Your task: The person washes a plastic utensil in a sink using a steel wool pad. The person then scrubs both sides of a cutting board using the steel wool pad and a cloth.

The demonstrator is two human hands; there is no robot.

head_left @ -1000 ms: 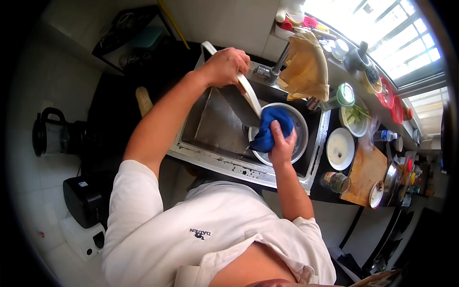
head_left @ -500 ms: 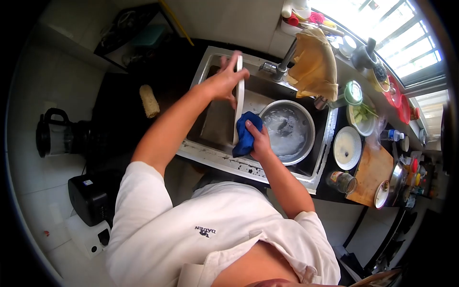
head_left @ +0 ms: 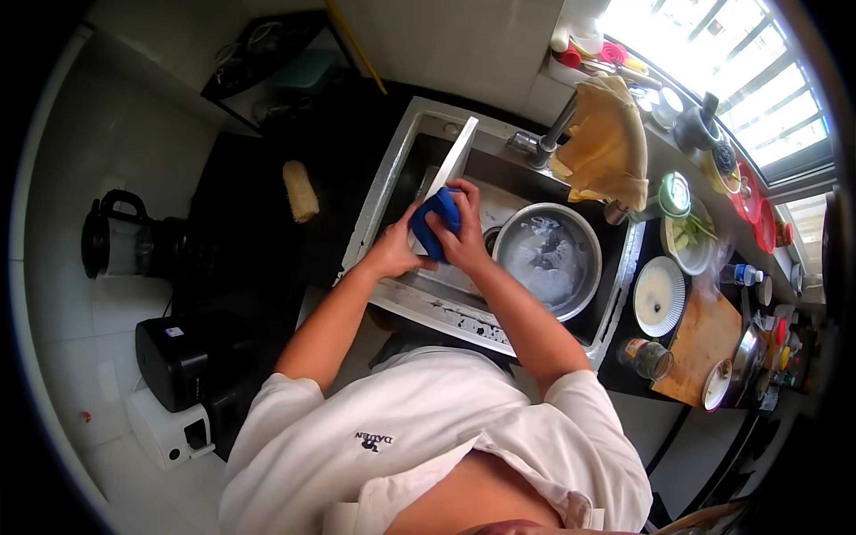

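A thin white board (head_left: 458, 155), perhaps a cutting board, stands on edge over the sink (head_left: 406, 290), tilted away from me. My left hand (head_left: 392, 248) is closed around its near end. In my right hand (head_left: 465, 230) is a bunched blue cloth (head_left: 434, 225), pressed against the board close to the left hand. The cloth and fingers hide part of the near end. Right of my hands, a round metal pot (head_left: 588, 267) with foamy water sits in the sink.
A faucet (head_left: 533, 147) rises behind the sink, with a tan cloth (head_left: 611, 143) hanging beside it. On the right are a white fluted plate (head_left: 662, 299), a glass jar (head_left: 646, 358) and a wooden board (head_left: 704, 343). A loofah (head_left: 300, 191) lies on the dark counter at left.
My left hand has gone from the board's far part to its near end. The right hand with the blue cloth has moved up along the board, which now leans more. The view has shifted slightly.
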